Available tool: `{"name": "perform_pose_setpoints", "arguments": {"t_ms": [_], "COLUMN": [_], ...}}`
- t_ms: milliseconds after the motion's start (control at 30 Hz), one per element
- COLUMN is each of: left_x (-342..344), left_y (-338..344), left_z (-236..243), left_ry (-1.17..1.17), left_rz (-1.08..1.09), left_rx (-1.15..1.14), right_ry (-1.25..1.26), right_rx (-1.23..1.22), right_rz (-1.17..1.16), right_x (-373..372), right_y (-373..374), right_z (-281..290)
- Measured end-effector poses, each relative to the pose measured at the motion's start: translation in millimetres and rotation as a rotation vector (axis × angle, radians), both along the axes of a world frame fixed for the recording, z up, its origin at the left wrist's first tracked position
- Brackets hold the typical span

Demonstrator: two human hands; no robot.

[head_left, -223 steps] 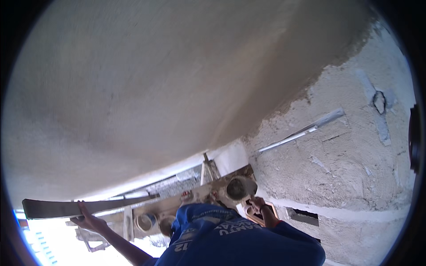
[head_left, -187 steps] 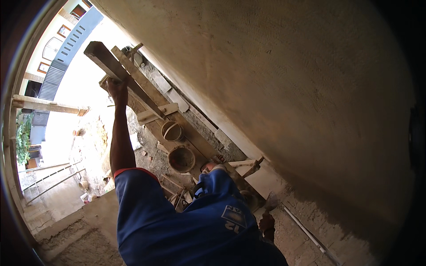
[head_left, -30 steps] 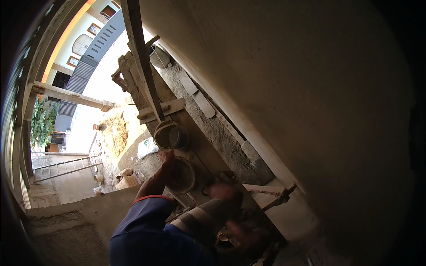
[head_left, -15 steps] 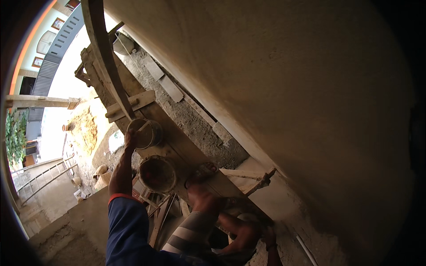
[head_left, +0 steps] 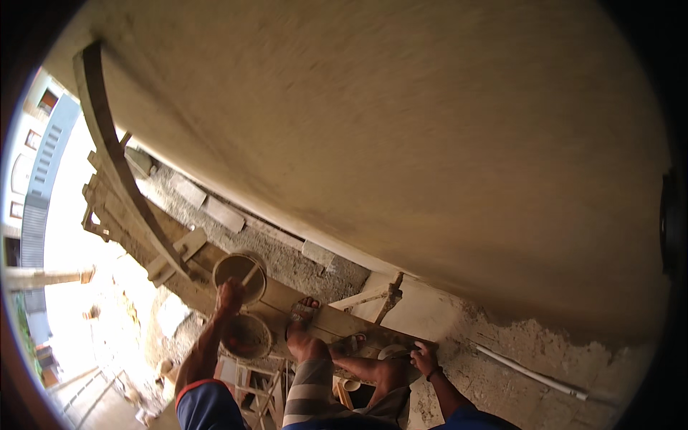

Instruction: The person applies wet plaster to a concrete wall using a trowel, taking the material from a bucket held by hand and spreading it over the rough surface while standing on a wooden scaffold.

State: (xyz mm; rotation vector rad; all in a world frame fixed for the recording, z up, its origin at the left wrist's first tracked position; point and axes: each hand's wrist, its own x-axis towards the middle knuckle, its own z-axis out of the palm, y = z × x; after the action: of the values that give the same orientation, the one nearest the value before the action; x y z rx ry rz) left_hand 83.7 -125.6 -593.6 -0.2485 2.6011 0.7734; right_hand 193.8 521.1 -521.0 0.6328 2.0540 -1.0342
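Bucket [head_left: 233, 268] on plank [head_left: 281, 295], wall [head_left: 401, 150] beyond.

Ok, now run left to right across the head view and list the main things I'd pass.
Blue slotted panel → long wooden board → left hand → left foot → right foot → right hand → white pipe.

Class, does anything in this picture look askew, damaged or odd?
The long beam looks bowed, probably from lens distortion. At lower right, the wall's smooth coating ends raggedly, exposing rough surface around the white pipe.
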Motion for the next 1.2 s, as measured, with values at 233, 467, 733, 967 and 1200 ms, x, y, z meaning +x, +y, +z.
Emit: {"name": "perform_pose_setpoints", "arguments": {"t_ms": [233, 467, 733, 967, 1200], "left_x": [-38, -48, 10, 79, 149], "left_y": [149, 318, 477, 547, 586], "left_z": [95, 214, 270, 259, 228], "left_ry": [-0.219, 0.28, -0.235, -0.232, -0.429], "left_rz": [-0.469, -1.296, -1.128, -1.582, -1.773], "left_rx": [0.102, 0.129, 0.387, 0.383, 0.322], "right_ry": [0.251, 0.049, 0.258, 0.373, 0.284], "right_rx": [-0.248, -0.078, 0.13, 0.446, 0.705], "right_rz": [-0.095, -0.163, -0.949, -1.433, -1.623], "right_x": [-31, -46, 57, 127, 191], "right_y": [-79, -120, -105, -104, -108], "right_z": [-4, 97, 34, 44, 59]}}
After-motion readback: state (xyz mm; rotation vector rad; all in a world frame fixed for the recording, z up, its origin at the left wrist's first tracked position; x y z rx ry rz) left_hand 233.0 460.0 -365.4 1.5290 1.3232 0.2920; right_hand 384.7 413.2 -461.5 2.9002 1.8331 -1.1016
